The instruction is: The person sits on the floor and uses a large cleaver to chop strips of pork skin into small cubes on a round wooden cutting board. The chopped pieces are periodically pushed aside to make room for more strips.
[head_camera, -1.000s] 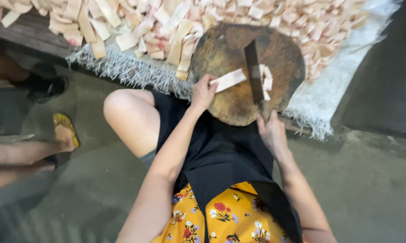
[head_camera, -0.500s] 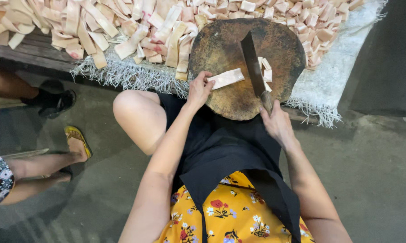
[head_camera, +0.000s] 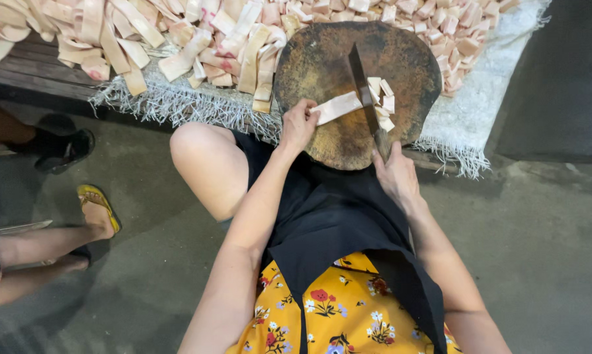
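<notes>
The pale strip (head_camera: 336,107) lies pinned by the left hand (head_camera: 298,124) on the round chopping block (head_camera: 322,65), while the right hand (head_camera: 394,178) at 5 o'clock clenches the cleaver (head_camera: 363,85) mid-slicing; likely the next cut needs the strip fed toward 3 o'clock.

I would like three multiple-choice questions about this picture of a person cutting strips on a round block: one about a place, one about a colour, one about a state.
1. Where does the strip in the left hand lie?
A. on the round chopping block
B. on the concrete floor
C. on the person's knee

2. What colour is the flowered cloth below the black apron?
A. blue
B. yellow
C. white

3. How does the cleaver in the right hand stand?
A. lying flat on the floor
B. raised high above the head
C. blade down on the strip, cut pieces beside it

Answers:
1 A: the strip rests on the block's dark top, its end under the fingers.
2 B: the cloth is yellow with red and white flowers.
3 C: the blade meets the strip's end, with small pieces stacked to its right.
</notes>
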